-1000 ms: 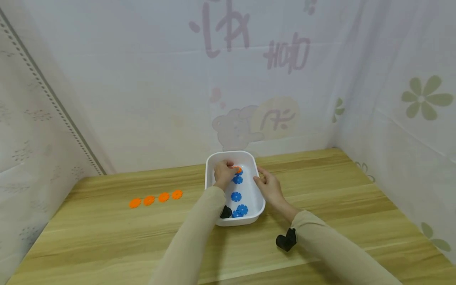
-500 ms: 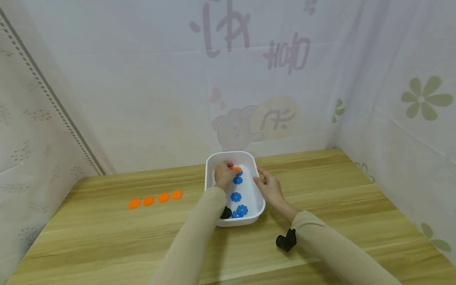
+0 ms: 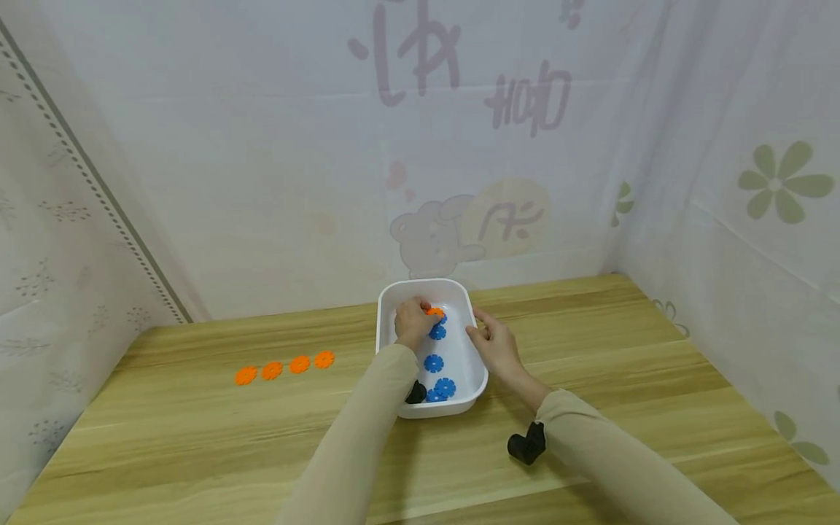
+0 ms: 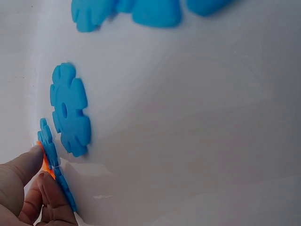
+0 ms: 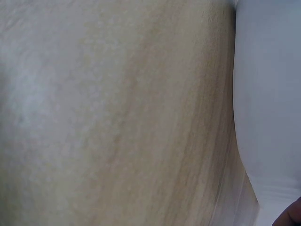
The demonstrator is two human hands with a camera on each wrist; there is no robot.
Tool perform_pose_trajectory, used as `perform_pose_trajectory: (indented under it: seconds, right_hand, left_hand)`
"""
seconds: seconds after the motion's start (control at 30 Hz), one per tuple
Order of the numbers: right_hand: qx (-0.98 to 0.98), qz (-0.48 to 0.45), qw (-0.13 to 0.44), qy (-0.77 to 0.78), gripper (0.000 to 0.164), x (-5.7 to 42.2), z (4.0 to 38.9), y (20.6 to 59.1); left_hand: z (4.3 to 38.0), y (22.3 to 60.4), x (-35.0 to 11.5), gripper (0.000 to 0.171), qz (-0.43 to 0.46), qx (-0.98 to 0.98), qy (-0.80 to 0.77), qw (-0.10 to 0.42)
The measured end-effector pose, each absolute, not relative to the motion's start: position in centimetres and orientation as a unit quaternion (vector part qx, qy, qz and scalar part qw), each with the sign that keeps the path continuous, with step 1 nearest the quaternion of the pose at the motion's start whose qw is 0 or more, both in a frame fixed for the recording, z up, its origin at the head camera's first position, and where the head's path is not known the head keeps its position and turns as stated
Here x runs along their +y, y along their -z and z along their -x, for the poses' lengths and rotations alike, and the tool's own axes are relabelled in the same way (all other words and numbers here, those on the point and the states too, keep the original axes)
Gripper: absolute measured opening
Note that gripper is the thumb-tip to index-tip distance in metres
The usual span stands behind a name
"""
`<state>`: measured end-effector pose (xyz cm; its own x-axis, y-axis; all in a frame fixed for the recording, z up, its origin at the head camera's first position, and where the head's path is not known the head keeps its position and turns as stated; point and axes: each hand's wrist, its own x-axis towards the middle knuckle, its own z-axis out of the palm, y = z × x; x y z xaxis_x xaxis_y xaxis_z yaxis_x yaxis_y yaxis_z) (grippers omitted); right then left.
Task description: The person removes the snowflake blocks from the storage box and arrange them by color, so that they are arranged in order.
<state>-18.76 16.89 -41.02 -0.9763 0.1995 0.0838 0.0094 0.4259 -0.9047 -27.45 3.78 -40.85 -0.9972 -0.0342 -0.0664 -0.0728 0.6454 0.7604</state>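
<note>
A white plastic tub (image 3: pixel 462 368) stands on the wooden table. My left hand (image 3: pixel 413 321) reaches inside, toward its far end, and pinches an orange snowflake disc (image 3: pixel 435 312) between thumb and fingers. In the left wrist view, that orange disc (image 4: pixel 46 165) lies against notched blue discs. Nearer to me, a blue snowflake disc (image 3: pixel 434 363) lies alone on the tub's floor, with overlapping blue discs (image 3: pixel 444 387) at the near end. My right hand (image 3: pixel 496 346) holds the tub's right side, thumb at the rim; the right wrist view catches just a fingertip (image 5: pixel 290 215) beside the white wall.
Several orange discs (image 3: pixel 299 364) form a row on the table (image 3: pixel 197 437), left of the tub. A printed cloth (image 3: pixel 295 182) hangs behind and at both sides. Black wrist devices (image 3: pixel 527 443) sit on both sleeves, the left one inside the tub's near end.
</note>
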Motion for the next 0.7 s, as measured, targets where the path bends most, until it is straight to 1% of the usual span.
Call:
perform_pose_trajectory:
  seconds: [0.37, 0.7]
  right_hand:
    - [-0.835, 0.068, 0.085, -0.54, 0.044, 16.81, 18.7, 40.78]
    - [-0.834, 0.071, 0.082, -0.542, 0.045, 16.82, 18.71, 40.98]
  left_hand:
    - [27.2, 40.5, 3.79, 0.024, 0.026, 0.903, -0.429, 0.019]
    - [26.92, 40.56, 3.69, 0.022, 0.014, 0.895, -0.445, 0.016]
